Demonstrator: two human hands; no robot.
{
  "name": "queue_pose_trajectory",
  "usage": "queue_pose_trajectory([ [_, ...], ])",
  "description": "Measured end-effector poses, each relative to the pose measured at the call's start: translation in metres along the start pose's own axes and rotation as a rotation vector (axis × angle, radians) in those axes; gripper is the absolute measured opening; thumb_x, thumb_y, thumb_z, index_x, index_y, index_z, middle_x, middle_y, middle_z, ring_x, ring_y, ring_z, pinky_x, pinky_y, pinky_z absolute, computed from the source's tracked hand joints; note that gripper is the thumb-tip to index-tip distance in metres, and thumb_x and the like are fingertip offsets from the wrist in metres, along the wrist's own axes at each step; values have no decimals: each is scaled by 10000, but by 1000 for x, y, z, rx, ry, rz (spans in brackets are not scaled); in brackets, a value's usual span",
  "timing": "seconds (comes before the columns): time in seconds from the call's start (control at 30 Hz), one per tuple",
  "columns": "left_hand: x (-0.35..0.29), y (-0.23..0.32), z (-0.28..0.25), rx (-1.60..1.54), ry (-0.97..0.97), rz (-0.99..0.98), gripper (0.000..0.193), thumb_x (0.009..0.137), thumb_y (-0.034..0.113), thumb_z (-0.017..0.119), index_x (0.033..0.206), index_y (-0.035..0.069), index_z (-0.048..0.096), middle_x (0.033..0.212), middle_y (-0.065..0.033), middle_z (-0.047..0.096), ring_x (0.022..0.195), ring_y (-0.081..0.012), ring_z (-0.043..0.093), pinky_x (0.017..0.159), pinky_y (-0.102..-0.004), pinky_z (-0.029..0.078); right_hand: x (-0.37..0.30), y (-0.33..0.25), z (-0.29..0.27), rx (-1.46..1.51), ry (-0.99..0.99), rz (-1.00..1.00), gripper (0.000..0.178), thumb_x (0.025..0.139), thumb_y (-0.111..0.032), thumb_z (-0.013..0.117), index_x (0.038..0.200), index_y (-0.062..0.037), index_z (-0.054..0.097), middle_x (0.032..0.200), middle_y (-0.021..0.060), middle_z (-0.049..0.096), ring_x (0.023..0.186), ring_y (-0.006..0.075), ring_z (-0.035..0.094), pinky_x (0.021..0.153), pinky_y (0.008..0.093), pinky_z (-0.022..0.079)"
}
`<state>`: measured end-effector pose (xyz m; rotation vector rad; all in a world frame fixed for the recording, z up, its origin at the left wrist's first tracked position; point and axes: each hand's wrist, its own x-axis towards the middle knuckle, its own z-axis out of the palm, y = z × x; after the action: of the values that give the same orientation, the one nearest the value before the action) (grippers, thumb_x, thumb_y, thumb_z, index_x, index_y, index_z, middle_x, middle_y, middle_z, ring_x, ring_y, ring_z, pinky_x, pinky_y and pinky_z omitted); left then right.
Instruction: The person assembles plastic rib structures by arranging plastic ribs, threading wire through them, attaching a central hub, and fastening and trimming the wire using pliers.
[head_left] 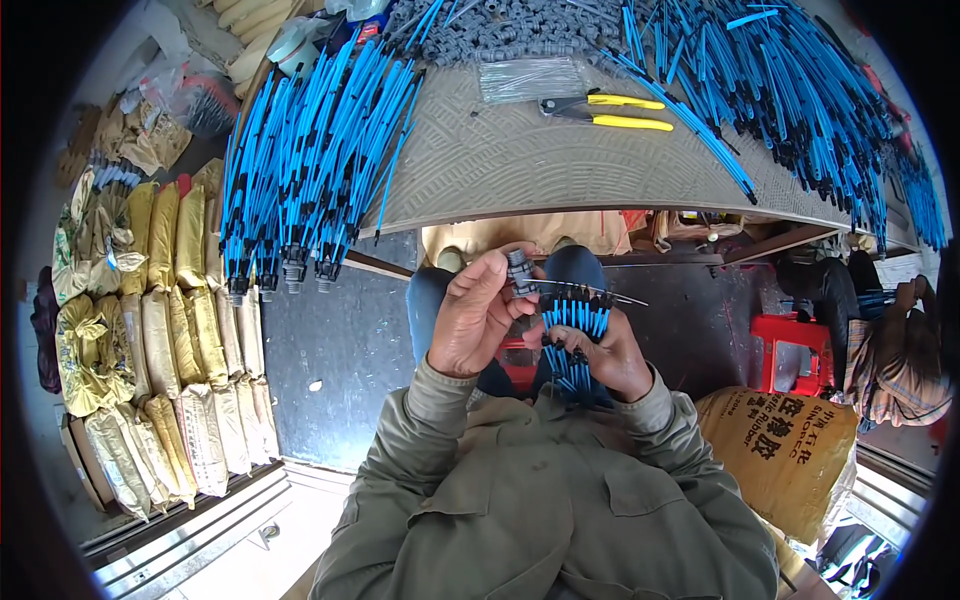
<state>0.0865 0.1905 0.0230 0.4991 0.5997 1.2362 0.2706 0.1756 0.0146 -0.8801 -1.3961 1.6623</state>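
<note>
Over my lap, my left hand (474,315) pinches a dark grey ribbed plastic fitting (520,272) between thumb and fingers. My right hand (608,355) is wrapped round a bundle of short blue tubes (578,318) with black ends, just right of the fitting. A thin pale strip, like a cable tie (625,298), runs from beside the fitting across the top of the bundle and sticks out to the right. Whether it goes round the tubes, I cannot tell. The bundle's lower part is partly hidden by my right fingers.
On the table (480,150) lie yellow-handled cutters (620,112), a pack of clear strips (530,80) and heaped grey fittings (510,30). Blue tubes pile up left (315,160) and right (780,100). A person (890,340) sits far right near a red stool (790,350). Sacks (170,330) stand left.
</note>
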Motion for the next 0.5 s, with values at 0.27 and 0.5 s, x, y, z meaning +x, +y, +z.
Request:
queue_pose_trajectory([
  [0.27,0,-6,4,2,-12,-9,367,953,235,476,1196,-38,506,1042,-99,621,758,-102,615,678,-222,533,-1,-2,-1,0,-6,16,258,858,-64,617,1095,19,555,927,63,634,785,96,591,697,238,462],
  [0.5,-1,-6,3,-17,-45,-14,356,940,217,506,1199,-27,519,1039,-80,626,768,-88,614,702,-213,528,-2,-1,-1,21,5,38,269,857,-84,626,1096,17,554,946,64,627,839,111,600,740,250,463],
])
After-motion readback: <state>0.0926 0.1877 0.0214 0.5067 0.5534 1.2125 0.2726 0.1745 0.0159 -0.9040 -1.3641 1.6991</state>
